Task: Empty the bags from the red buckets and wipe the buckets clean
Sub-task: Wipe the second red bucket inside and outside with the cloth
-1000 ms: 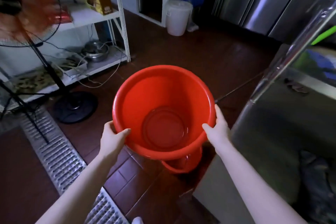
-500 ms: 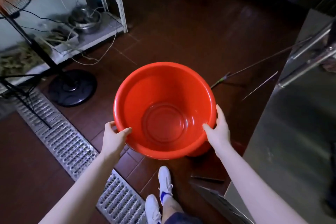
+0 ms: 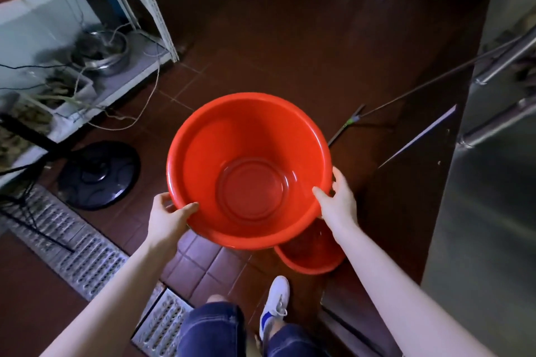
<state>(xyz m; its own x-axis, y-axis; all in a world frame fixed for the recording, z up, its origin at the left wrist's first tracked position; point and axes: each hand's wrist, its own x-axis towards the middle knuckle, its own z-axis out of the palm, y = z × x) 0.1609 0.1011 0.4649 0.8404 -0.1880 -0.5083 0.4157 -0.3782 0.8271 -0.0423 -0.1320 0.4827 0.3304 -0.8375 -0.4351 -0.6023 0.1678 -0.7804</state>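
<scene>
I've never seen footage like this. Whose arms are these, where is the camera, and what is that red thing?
No machine here: a person wears a head camera looking down, so both arms are their own. The left hand and right hand grip the rim of a red bucket, thumbs inside, above the brown tiled floor. No bag shows inside. A second red bucket sits lower, partly hidden beneath it, near a white shoe. At left: a fan base and a metal drain grate.

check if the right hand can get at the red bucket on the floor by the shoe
Probably not yet: the right hand grips the rim of the held bucket, which hangs over most of the floor bucket.
</scene>
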